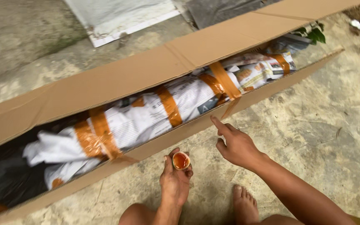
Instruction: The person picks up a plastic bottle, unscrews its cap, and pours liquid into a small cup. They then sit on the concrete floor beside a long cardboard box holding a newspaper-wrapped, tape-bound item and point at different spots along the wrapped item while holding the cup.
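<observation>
The left hand holds a small roll of orange-brown tape upright, fingers curled around it, just near of the long cardboard box. The right hand hovers to its right, index finger stretched toward the box's near wall, the other fingers loosely folded, holding nothing. Whether the fingertip touches the cardboard I cannot tell. Inside the box lies a long bundle wrapped in newspaper, bound with bands of the same orange tape. One tape strip runs across the opening from the far flap to the near wall, just beyond the pointing finger. A bare foot rests on the concrete floor below the hands. Green leaves show at the box's far right end.
</observation>
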